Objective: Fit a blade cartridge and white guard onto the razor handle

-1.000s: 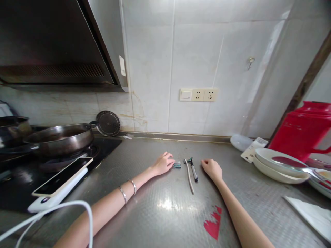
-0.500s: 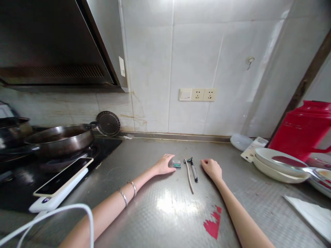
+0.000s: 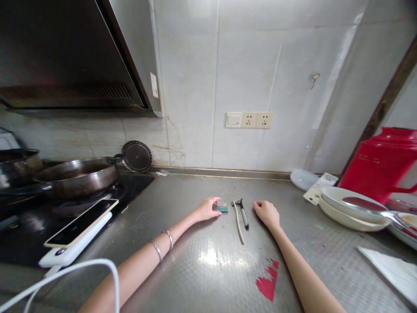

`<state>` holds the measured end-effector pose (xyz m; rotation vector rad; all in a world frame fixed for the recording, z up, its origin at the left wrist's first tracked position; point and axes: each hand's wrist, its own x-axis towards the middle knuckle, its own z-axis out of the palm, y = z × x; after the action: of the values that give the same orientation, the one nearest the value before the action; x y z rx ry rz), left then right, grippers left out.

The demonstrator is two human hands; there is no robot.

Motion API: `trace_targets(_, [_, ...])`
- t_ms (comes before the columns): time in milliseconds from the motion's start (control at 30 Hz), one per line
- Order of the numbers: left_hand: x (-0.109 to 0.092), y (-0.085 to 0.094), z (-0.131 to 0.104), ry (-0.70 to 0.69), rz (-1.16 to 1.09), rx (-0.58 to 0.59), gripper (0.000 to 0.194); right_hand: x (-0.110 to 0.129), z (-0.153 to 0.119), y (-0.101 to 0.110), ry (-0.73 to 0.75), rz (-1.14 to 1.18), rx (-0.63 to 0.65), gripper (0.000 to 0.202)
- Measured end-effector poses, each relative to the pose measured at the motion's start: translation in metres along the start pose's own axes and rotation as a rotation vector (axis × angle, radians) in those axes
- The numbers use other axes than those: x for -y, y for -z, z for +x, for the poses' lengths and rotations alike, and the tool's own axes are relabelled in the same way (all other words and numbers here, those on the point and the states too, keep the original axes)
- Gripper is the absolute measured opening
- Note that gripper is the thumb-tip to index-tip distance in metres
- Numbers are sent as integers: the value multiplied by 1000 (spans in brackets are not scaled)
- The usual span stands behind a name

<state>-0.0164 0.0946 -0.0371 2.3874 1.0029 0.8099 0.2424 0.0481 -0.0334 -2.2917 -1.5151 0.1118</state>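
Observation:
My left hand, with two silver bangles on its forearm, has its thumb and fingers closed around the left end of a small clear case. Green-striped razor cartridges show inside that case, which rests on the metal counter. To its right lie a thin beige stick, slightly curved, and a razor with a dark and silver handle, side by side. My right hand rests as a loose fist on the counter, just right of the razor. Nothing shows in it, and it touches neither object.
On the left, a pan sits on the stove, with a phone on a white power bank nearby and a white cable in front. Bowls and a red thermos stand right. A red patch marks the counter.
The thumb and fingers of my left hand have drawn closer together on the clear case. My right hand, the razor and the stick have stayed in place.

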Motion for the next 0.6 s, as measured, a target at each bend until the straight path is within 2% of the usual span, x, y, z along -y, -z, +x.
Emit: trace_targets(600, [-3,-1,-3,-15,15,-30,52,2,-4,0,26,-25,-12,43])
